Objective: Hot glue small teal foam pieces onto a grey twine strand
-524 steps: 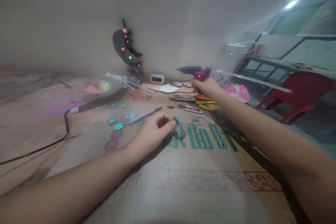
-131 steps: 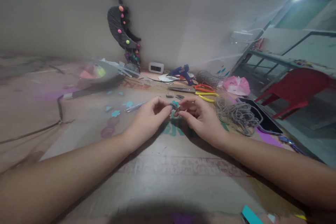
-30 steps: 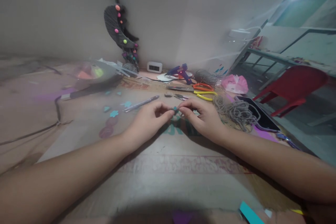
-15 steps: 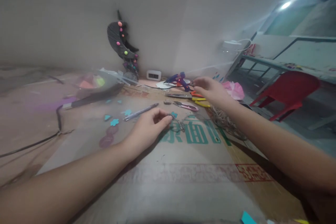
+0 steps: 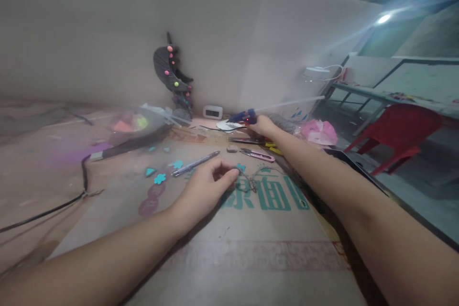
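My left hand (image 5: 213, 182) rests low over the cardboard, thumb and fingertips pinched on the end of a thin grey cord (image 5: 253, 184). The cord trails rightward in loose loops. My right hand (image 5: 264, 126) reaches to the back and closes round the handle of a dark blue glue gun (image 5: 241, 117), which has a small red light. A long translucent glue stick (image 5: 292, 103) juts from its rear. Under the nozzle lies a white pad (image 5: 229, 125). Scissors (image 5: 245, 140), partly hidden by my right arm, lie in front, near pink thread snips (image 5: 257, 155).
A pen (image 5: 195, 163) and turquoise flower pieces (image 5: 159, 179) lie left of centre. At the back stand a white digital clock (image 5: 213, 112) and a dark crescent ornament (image 5: 165, 68) with coloured pompoms. Right are pink plastic (image 5: 319, 132) and a red chair (image 5: 403, 131).
My right hand has moved forward and left from beside the glue gun and taken hold of its handle. My left hand keeps its pinch on the cord. The view has tilted up slightly.
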